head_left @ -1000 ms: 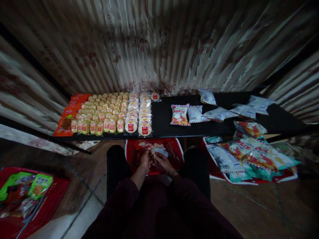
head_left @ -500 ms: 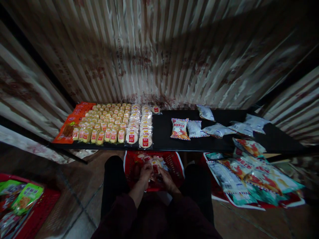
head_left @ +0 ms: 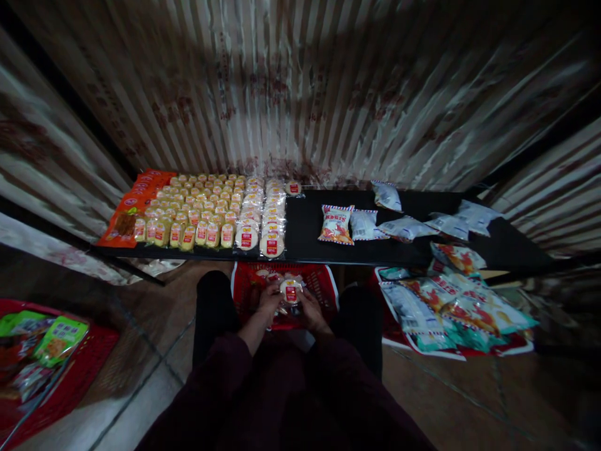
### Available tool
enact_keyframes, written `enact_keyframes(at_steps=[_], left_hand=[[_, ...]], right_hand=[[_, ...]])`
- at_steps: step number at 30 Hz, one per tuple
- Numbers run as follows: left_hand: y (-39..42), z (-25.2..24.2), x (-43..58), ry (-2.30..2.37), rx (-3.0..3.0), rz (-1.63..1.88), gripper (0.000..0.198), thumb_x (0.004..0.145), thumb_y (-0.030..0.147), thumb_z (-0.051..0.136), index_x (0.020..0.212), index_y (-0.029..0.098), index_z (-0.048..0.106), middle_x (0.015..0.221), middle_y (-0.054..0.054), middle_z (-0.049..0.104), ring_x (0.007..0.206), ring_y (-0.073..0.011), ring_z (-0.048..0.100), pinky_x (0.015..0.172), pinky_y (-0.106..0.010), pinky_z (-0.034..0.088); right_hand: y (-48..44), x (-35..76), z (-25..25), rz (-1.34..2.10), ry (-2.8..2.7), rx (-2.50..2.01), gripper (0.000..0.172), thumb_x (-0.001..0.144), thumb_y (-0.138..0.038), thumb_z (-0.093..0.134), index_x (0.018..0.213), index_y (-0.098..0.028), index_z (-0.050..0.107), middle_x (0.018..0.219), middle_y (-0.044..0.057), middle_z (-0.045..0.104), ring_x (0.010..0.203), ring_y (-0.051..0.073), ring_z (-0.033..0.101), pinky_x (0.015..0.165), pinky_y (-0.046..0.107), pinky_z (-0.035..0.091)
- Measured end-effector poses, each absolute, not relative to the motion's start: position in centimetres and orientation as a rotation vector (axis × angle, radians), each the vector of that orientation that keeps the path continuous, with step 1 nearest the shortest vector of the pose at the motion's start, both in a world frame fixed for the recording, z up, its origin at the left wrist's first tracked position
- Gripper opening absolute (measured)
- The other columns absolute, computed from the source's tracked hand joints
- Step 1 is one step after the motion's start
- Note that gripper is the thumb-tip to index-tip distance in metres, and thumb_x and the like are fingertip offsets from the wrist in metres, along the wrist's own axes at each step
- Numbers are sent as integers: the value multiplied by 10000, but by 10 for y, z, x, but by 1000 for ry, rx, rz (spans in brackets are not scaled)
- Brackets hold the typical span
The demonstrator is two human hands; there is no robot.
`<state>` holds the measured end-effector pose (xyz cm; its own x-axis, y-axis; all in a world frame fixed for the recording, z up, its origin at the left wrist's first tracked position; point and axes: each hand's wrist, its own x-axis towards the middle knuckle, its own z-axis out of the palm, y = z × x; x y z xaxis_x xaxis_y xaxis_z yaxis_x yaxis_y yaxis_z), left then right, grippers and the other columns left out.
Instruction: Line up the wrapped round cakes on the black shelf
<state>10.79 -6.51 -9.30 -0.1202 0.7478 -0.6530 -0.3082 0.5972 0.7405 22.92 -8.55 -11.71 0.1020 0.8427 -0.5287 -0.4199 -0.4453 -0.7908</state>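
Place is looking like a small, dim snack shop or stall: yellow packets [head_left: 201, 233] and round white packets [head_left: 246, 237] are lining up in tight rows, labels showing, on the left of a low black shelf [head_left: 303, 235], with snack bags [head_left: 336, 225] lying on the right. Red baskets [head_left: 98, 352] are standing on the tiled floor [head_left: 136, 388] at left, right and near centre, holding more packaged snacks [head_left: 62, 340], and striped curtains [head_left: 291, 94] are hanging far behind the shelf and along both sides.

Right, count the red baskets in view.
3: left basket, at the picture's edge; middle basket, between the knees; right basket, holding snack bags. Others may be hidden.
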Motion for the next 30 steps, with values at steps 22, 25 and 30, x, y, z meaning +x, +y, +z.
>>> enact_keyframes(at_steps=[22, 25, 30], left_hand=[[-62, -82, 107, 1213, 455, 1082, 328, 562, 91, 716, 884, 152, 714, 854, -48, 701, 758, -143, 632, 736, -265, 497], [-63, -79, 107, 1171, 455, 1055, 372, 562, 105, 724, 929, 164, 713, 892, -54, 695, 764, -146, 630, 722, -269, 497], [-63, -75, 107, 1121, 473, 1068, 376, 547, 136, 748, 920, 168, 712, 902, -57, 683, 759, -141, 620, 702, -256, 483]], right_hand=[[-90, 238, -112, 1523, -317, -1236, 391, 593, -370, 790, 934, -243, 646, 659, -24, 692, 529, 134, 608, 492, 247, 497], [-88, 238, -109, 1490, -282, -1218, 406, 569, -363, 806, 924, -243, 650, 664, -33, 689, 549, 118, 609, 488, 212, 476], [-87, 239, -100, 1451, -256, -1181, 392, 539, -366, 823, 872, -255, 649, 756, -31, 710, 608, 107, 628, 506, 188, 472]])
